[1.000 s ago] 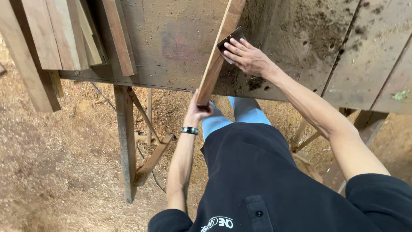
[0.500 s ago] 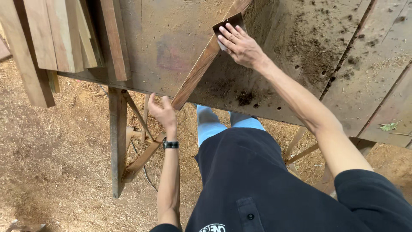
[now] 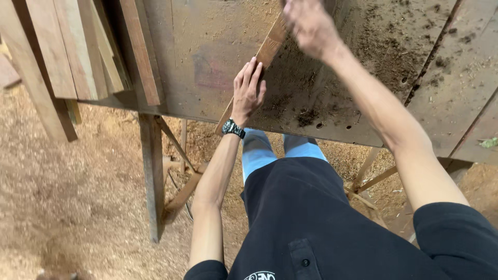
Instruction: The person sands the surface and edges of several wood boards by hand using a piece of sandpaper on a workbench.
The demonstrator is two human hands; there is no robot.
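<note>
Lying slantwise on the dusty counter (image 3: 207, 62), the narrow wood strip (image 3: 270, 49) has the left hand (image 3: 248, 88) flat on its near part, grip wide; the right hand (image 3: 311, 26), blurred, covers its far end, grip unclear.

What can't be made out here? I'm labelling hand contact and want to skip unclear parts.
Head view only:
- Right hand: motion-blurred, fingertips cut by the top edge; grip unreadable.
- Wooden strip: far end hidden under that hand, near end behind the left hand.
- Stacked boards: tops cut off by the frame.
</note>
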